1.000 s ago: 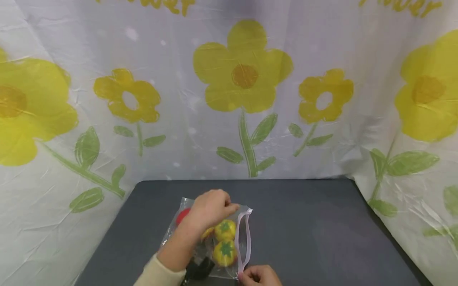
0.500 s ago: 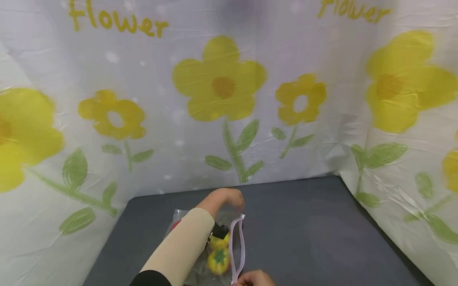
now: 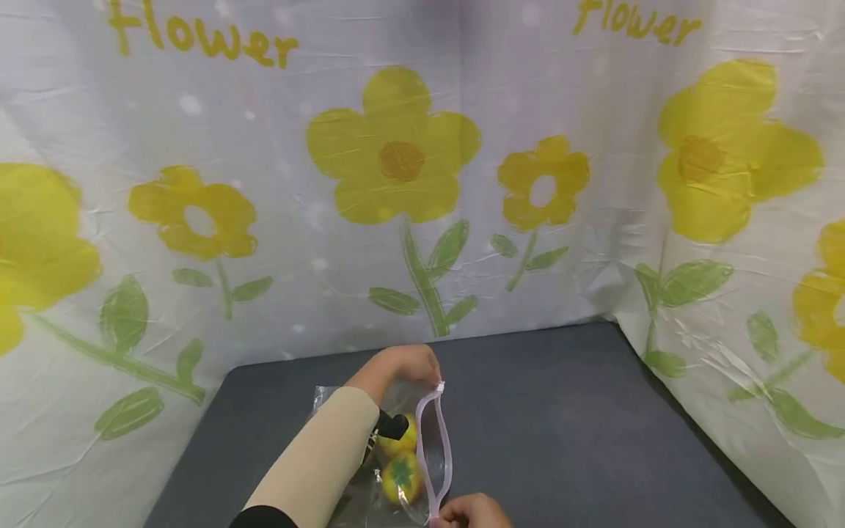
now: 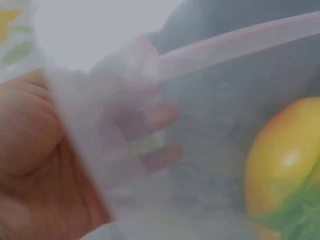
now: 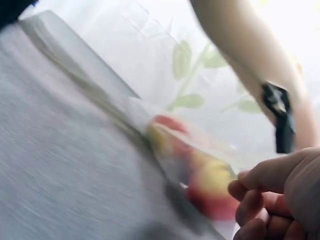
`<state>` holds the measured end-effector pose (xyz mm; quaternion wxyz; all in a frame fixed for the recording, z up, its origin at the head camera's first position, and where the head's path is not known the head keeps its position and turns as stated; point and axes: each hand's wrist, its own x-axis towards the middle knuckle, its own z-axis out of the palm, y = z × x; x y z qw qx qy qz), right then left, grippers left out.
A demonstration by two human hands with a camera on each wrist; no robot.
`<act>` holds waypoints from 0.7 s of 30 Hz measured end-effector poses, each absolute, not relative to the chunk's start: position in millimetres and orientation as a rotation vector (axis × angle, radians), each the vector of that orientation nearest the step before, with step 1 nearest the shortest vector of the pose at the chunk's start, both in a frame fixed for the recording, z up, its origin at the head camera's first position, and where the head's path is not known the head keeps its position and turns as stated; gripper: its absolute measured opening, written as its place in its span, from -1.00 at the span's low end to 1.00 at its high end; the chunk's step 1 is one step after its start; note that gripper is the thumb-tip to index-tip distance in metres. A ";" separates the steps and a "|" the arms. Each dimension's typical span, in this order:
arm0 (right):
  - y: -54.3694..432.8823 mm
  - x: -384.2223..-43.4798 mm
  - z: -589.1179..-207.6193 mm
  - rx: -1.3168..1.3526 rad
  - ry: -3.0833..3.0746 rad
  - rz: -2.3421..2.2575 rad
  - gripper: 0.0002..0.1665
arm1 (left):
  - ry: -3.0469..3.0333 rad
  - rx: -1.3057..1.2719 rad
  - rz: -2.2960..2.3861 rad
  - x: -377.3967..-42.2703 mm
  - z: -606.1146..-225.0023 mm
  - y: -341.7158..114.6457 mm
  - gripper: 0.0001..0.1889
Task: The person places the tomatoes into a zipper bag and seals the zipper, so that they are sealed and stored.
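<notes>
A clear zip bag [image 3: 376, 506] with a pink zip strip [image 3: 446, 447] lies on the dark table, its mouth parted on the right. Two round yellow toy fruits [image 3: 400, 477] with green leafy tops show inside. At the far end of the strip, my left hand [image 3: 412, 363] holds the bag's corner by the white slider [image 3: 440, 386]. Its fingers [image 4: 162, 116] show through the plastic in the left wrist view. My right hand [image 3: 477, 510] pinches the near end of the strip. The left forearm covers part of the bag.
The dark grey table [image 3: 561, 425] extends right of the bag. A white curtain [image 3: 317, 308] with yellow flowers surrounds its back and sides. A black wrist camera [image 3: 394, 425] on the left arm overhangs the bag.
My left hand has moved from over the bag to the slider end of the strip, its forearm now across the bag. The right hand keeps its pinch. The head view has shifted.
</notes>
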<state>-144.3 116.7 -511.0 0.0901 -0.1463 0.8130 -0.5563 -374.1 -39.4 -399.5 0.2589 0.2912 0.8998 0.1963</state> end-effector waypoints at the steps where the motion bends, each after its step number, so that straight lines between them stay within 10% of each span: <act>1: 122.8 -145.1 -506.0 -0.441 2.434 -1.644 -0.73 | 2.440 0.793 0.596 -374.5 -393.0 -42.8 -0.83; 21: 265.0 -197.0 -327.4 -0.659 3.238 -0.800 -0.96 | 2.719 0.722 1.585 -312.3 -284.8 -102.2 -0.81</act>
